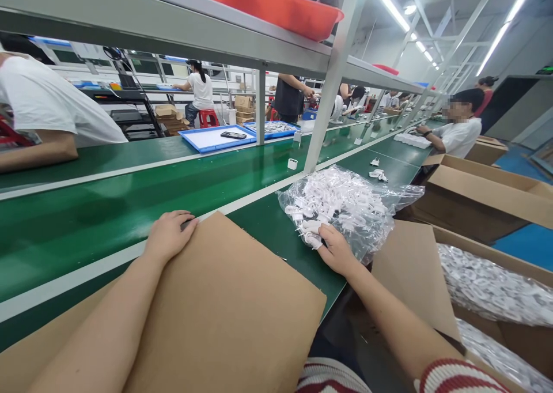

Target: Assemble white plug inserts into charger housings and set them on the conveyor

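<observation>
My left hand (169, 235) rests on the upper edge of a brown cardboard sheet or box flap (233, 301), its fingers curled over something dark and small that I cannot make out. At the near edge of a clear plastic bag (367, 231), my right hand (336, 248) has its fingers closed on small white plastic parts (311, 231). More white parts (334, 194) fill the open bag, which lies on the green table (276, 226).
A green conveyor (129, 208) runs beyond the table, carrying a white piece (292, 163). A metal post (330, 87) rises beside the bag. Cardboard boxes (475, 191) stand at the right. Several people work around, one person (460, 131) at the right.
</observation>
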Tool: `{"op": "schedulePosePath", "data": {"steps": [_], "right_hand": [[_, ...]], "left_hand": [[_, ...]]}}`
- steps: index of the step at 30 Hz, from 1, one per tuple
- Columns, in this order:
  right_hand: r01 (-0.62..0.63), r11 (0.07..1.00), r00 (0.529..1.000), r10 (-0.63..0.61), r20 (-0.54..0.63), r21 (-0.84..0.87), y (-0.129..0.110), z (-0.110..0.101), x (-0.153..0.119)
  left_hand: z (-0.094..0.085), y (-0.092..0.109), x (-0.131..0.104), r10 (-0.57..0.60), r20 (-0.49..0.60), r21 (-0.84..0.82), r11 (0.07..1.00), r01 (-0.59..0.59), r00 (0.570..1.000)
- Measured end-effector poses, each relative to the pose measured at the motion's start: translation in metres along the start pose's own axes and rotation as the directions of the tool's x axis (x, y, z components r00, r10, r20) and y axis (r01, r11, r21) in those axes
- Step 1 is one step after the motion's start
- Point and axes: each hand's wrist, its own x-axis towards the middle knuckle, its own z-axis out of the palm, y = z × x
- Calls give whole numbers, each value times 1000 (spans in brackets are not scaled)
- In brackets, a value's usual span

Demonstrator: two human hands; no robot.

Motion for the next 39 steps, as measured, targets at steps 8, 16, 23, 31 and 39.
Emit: {"op": "schedulePosePath", "data": {"steps": [8, 16, 23, 31, 39], "right_hand": [[-81, 995, 985, 88, -149, 57, 1, 0, -5], [-157, 968, 986, 141, -93, -193, 12, 6, -3], [-158, 934, 975, 199, 97, -321, 13, 11, -1], [-110, 955, 986, 140, 93, -276, 12, 8, -1], [-61, 979, 998, 66, 21, -192, 14, 9, -4]], "left_hand": [[1, 0, 0, 4, -1, 1, 1000, -4, 1000], [1, 0, 0, 1, 9, 8, 1000, -1, 1000], [2, -2, 1, 6, 6, 7, 1000, -6, 1000], [4, -3, 1, 16, -6, -7, 1000, -16, 1000], [3, -2, 1, 8, -10, -7, 1000, -8, 1000]]}}
